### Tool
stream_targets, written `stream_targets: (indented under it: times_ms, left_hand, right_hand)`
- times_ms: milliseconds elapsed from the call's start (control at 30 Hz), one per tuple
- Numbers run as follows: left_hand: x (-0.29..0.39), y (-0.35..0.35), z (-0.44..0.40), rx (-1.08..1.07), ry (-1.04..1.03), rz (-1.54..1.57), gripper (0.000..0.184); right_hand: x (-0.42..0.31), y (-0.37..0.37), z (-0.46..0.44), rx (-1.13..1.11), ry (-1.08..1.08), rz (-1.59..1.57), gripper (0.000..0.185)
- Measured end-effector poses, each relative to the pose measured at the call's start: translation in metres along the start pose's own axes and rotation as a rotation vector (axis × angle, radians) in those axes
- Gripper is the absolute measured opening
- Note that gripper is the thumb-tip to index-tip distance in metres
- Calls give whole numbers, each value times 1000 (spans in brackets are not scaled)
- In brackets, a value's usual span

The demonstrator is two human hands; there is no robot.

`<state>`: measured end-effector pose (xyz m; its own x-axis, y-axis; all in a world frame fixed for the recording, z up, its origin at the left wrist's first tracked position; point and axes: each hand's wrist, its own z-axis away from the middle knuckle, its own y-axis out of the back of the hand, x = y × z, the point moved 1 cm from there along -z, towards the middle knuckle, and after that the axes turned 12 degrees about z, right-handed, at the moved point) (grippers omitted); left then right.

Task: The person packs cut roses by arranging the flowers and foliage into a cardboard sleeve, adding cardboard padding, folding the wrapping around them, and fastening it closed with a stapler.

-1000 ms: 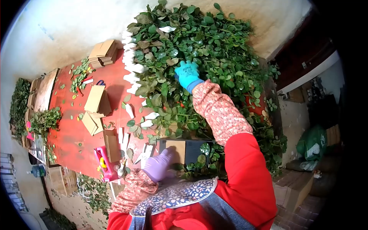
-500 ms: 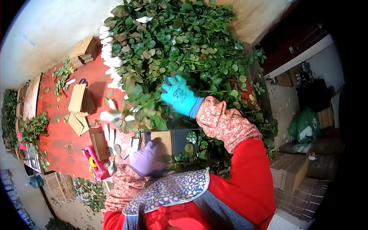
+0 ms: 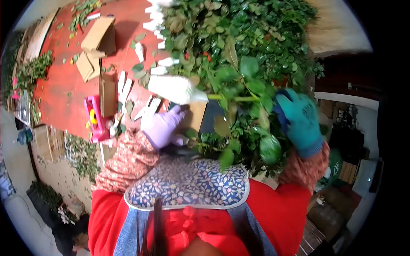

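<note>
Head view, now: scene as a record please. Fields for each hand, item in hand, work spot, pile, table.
left_hand: lavender glove, open beside the cardboard sheet; contact unclear
right_hand: teal glove, holding the leafy stem
item_in_hand: leafy stem, roughly level, white-covered end pointing left; leaves blurred
work_spot: cardboard sheet on a dark surface, partly under the stem
pile: leafy stems, white-covered ends at left
table: red, with folded cardboard and pink tool

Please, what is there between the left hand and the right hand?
In the head view, a brown cardboard piece, a dark surface and green leaves show between left hand and right hand.
</note>
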<state>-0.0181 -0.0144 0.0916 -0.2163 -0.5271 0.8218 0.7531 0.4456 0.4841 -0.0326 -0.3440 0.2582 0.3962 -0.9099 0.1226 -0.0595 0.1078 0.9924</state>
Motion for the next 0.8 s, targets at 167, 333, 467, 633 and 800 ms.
stream_targets:
  times_ms: [167,333,467,633,800]
  left_hand:
    - [0,-1,1,-35,84,365,91]
    - [-3,-2,0,12,-8,-71,93]
    - [-2,0,-1,-24,-9,-34,93]
    - [-1,0,0,28,-129,32,77]
    - [20,-1,16,118,-163,-192,51]
  right_hand:
    - [-2,-17,56,-565,71,-238,10]
    - [16,-123,115,-659,29,-542,21]
    - [1,-143,88,-856,61,-830,23]
    - [-8,-167,75,-1106,-96,-1013,19]
    - [-7,-177,81,-1114,-78,-1036,20]
